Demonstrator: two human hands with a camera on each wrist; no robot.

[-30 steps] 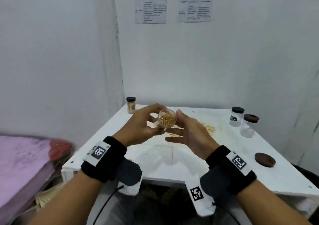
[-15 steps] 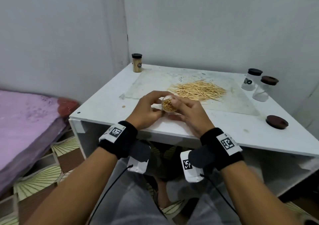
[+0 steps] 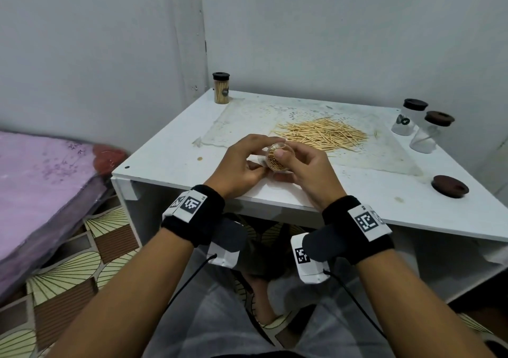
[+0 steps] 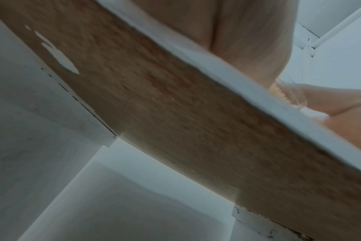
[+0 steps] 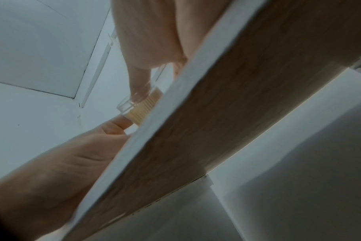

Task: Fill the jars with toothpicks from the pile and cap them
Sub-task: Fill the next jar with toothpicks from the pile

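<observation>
1. Holding the open jar between both hands, just above the near edge of the table, mouth tipped toward us so the packed toothpick ends show.
2. Our left hand has its fingers curled around the jar's body from the left; our right hand pinches the rim, thumb lying over the mouth.
3. Looks like we're settling the sticks before capping. Tip: keep that thumb pressing the ends level and keep the jar tilted back, or they'll slide out.
4. The loose lid sits on the table's right side, well apart from our hands, so one hand has to let go to fetch it; better the right.
5. Farther back: the toothpick pile just behind our hands, one capped full jar in the far left corner, and two capped clear jars at far right that look empty.
</observation>
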